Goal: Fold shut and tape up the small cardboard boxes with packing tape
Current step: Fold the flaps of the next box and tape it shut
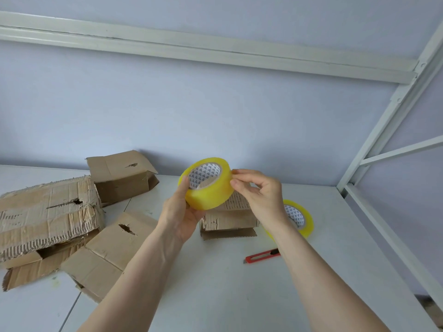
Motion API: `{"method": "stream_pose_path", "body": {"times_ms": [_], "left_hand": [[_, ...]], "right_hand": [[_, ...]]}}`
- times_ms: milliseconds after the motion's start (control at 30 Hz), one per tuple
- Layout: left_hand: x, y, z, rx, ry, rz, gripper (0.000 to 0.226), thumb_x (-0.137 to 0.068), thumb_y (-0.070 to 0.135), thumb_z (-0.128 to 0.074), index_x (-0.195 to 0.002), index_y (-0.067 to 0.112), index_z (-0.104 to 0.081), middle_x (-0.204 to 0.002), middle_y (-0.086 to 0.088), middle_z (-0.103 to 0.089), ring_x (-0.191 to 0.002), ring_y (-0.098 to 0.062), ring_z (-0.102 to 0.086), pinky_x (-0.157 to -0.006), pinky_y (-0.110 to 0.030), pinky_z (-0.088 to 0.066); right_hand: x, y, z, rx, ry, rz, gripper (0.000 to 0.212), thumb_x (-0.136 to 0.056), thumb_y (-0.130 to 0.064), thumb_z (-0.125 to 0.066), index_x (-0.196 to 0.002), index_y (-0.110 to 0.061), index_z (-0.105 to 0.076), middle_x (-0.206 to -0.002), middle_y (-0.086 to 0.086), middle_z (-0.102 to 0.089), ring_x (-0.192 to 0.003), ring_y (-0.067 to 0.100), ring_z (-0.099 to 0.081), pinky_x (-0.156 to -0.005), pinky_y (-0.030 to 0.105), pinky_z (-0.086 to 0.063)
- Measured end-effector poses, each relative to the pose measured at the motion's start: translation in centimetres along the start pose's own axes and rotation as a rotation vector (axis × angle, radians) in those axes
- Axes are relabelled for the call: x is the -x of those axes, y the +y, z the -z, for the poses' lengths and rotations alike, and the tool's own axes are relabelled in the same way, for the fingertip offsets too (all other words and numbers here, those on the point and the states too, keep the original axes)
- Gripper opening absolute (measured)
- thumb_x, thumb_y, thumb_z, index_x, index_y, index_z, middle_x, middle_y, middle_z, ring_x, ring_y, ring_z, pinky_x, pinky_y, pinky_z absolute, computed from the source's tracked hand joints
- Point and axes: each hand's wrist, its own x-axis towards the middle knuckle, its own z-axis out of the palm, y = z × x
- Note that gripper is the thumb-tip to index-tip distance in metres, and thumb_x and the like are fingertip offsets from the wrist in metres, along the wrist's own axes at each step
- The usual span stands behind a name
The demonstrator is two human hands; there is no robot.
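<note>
A yellow roll of packing tape (208, 188) is held up above the white table (215, 283). My left hand (178, 213) grips it from below, thumb on its near rim. My right hand (260, 191) pinches at the roll's right edge with thumb and fingertips. Behind the roll a small worn cardboard box (229, 220) sits on the table, partly hidden by my hands. A second tape roll (299, 218) lies flat behind my right wrist. More cardboard boxes lie to the left: one near my left forearm (112, 250), a torn one (48, 214), and one at the back (122, 176).
A red utility knife (262, 256) lies on the table under my right forearm. A white metal frame (383, 130) runs along the right side and a wall stands behind the table.
</note>
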Motion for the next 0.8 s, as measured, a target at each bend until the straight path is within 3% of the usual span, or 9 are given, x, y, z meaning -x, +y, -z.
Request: {"method": "stream_pose_path", "body": {"times_ms": [133, 267, 333, 400, 467, 533, 600, 733, 800], "left_hand": [[0.0, 0.4, -0.9, -0.025, -0.017, 0.007, 0.037, -0.103, 0.042, -0.048, -0.11, 0.009, -0.063, -0.094, -0.011, -0.076, -0.079, -0.021, -0.074, -0.058, -0.03, -0.062], [-0.2, 0.7, -1.7, -0.279, -0.053, -0.126, 0.054, -0.105, 0.052, -0.038, -0.154, 0.031, -0.03, -0.135, 0.009, -0.055, -0.118, -0.023, -0.061, -0.08, -0.042, -0.059], [0.1, 0.6, -2.6, -0.444, -0.085, -0.176, 0.059, -0.099, 0.068, -0.03, -0.146, 0.036, -0.043, -0.137, 0.018, -0.05, -0.126, -0.016, -0.053, -0.093, -0.041, -0.052], [0.2, 0.4, -3.3, -0.701, -0.079, -0.205, 0.074, -0.08, 0.091, -0.028, -0.114, 0.037, -0.067, -0.146, 0.006, -0.045, -0.137, -0.016, -0.041, -0.106, -0.038, -0.038], [0.1, 0.2, -3.4, -0.822, -0.03, -0.311, 0.076, -0.072, 0.093, -0.043, -0.081, 0.022, -0.069, -0.127, -0.003, -0.054, -0.12, -0.023, -0.052, -0.102, -0.033, -0.043], [0.3, 0.2, -3.3, -0.74, -0.088, -0.376, 0.065, -0.087, 0.066, -0.062, -0.088, 0.002, -0.066, -0.088, -0.011, -0.06, -0.077, -0.02, -0.058, -0.065, -0.02, -0.05], [0.8, 0.8, -3.0, -0.691, -0.114, -0.37, 0.049, -0.093, 0.045, -0.065, -0.097, -0.004, -0.066, -0.08, -0.014, -0.067, -0.067, -0.017, -0.059, -0.051, -0.018, -0.047], [1.6, 1.3, -3.3, -0.667, -0.01, -0.27, 0.052, -0.087, 0.055, -0.068, -0.098, 0.004, -0.072, -0.084, -0.01, -0.077, -0.07, -0.018, -0.07, -0.063, -0.027, -0.054], [1.7, 1.0, -3.2, -0.633, 0.019, -0.221, 0.065, -0.077, 0.057, -0.079, -0.117, 0.01, -0.06, -0.095, -0.01, -0.077, -0.083, -0.02, -0.073, -0.07, -0.031, -0.056]], "right_hand": [[-1.5, 0.1, -0.3, 0.162, 0.048, 0.079, 0.007, -0.092, -0.007, -0.07, -0.091, -0.012, -0.074, -0.101, -0.004, -0.073, -0.1, 0.007, -0.068, -0.083, 0.031, -0.057], [-3.9, -1.3, -0.5, 0.296, 0.056, 0.047, 0.008, -0.096, -0.017, -0.065, -0.09, -0.014, -0.069, -0.093, -0.01, -0.072, -0.092, 0.01, -0.066, -0.081, 0.037, -0.055], [-5.4, -2.6, -0.8, 0.502, -0.015, 0.038, 0.012, -0.096, -0.026, -0.065, -0.087, -0.019, -0.066, -0.085, -0.014, -0.067, -0.088, 0.014, -0.063, -0.079, 0.037, -0.051], [-6.5, -4.1, -1.2, 0.692, -0.112, 0.026, 0.012, -0.096, -0.032, -0.062, -0.087, -0.024, -0.065, -0.086, -0.015, -0.066, -0.091, 0.015, -0.062, -0.08, 0.036, -0.049], [-7.4, -5.0, -1.6, 0.79, -0.166, 0.002, 0.014, -0.095, -0.036, -0.061, -0.089, -0.024, -0.066, -0.087, -0.015, -0.065, -0.091, 0.014, -0.061, -0.08, 0.034, -0.048], [-8.3, -5.4, -1.8, 0.753, -0.209, -0.042, 0.016, -0.093, -0.036, -0.064, -0.084, -0.023, -0.065, -0.082, -0.017, -0.063, -0.087, 0.012, -0.06, -0.081, 0.036, -0.05], [-9.0, -5.4, -1.8, 0.703, -0.252, -0.077, 0.017, -0.09, -0.032, -0.069, -0.076, -0.023, -0.065, -0.076, -0.016, -0.065, -0.081, 0.012, -0.062, -0.081, 0.04, -0.054], [-10.2, -5.7, -2.0, 0.53, -0.242, -0.135, 0.015, -0.091, -0.019, -0.069, -0.083, -0.007, -0.07, -0.077, -0.003, -0.075, -0.078, 0.013, -0.071, -0.068, 0.032, -0.057], [-10.7, -5.6, -2.4, 0.541, -0.278, -0.148, 0.015, -0.094, -0.017, -0.065, -0.086, -0.004, -0.067, -0.08, -0.001, -0.076, -0.073, 0.01, -0.068, -0.061, 0.025, -0.051]]}}
